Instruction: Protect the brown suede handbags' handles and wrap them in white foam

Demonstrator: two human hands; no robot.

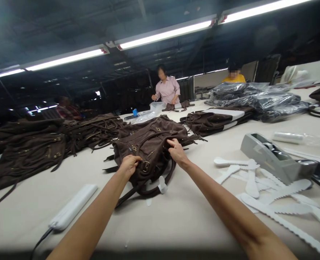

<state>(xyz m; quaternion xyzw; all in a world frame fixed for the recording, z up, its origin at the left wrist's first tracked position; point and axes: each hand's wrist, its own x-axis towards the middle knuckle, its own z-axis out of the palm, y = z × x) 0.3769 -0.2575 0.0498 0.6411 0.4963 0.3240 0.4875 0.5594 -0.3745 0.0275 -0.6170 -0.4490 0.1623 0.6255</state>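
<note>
A dark brown bag [149,144] with brass buckles and long straps lies on the pale table in front of me. My left hand [130,165] pinches its fabric near a buckle at the near left side. On the right edge of the bag, my right hand [176,151] has its fingers closed on the material, the fingertips partly hidden by a fold. Below my hands, a rounded handle curves toward me with a white wrap [162,185] around it.
Brown bags [29,144] are piled at left; another bag [216,121] lies beyond mine. Plastic-wrapped bags [257,99] stand behind it. At right are a grey tape dispenser [271,155] and white notched strips [273,198]. A white power strip [73,207] lies near left. Co-workers [167,88] are across the table.
</note>
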